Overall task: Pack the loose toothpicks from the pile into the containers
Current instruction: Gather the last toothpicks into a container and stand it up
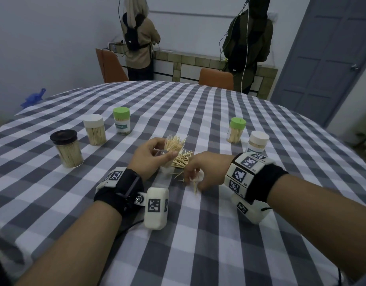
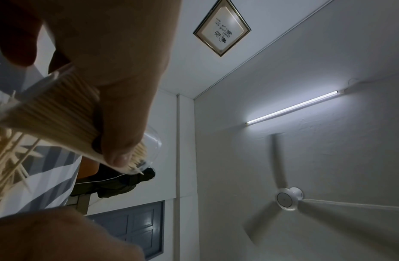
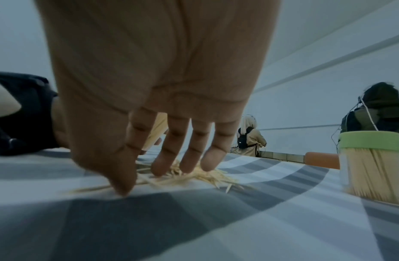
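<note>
My left hand (image 1: 167, 153) grips a clear open container (image 1: 173, 146) packed with toothpicks and holds it tilted just above the table; the left wrist view shows the thumb (image 2: 118, 155) across its side (image 2: 60, 109). The loose toothpick pile (image 1: 183, 158) lies right beside it on the checked cloth. My right hand (image 1: 195, 179) reaches down at the pile's near edge. Its fingertips (image 3: 159, 169) touch the toothpicks (image 3: 207, 176) and the thumb (image 3: 122, 185) presses a few strays (image 1: 195, 187) against the cloth; nothing is lifted.
Capped full containers stand around: black lid (image 1: 67, 148), white lid (image 1: 94, 130) and green lid (image 1: 121, 122) on the left, green lid (image 1: 236, 130) and white lid (image 1: 258, 141) on the right. Two people stand at the far counter behind orange chairs (image 1: 216, 79).
</note>
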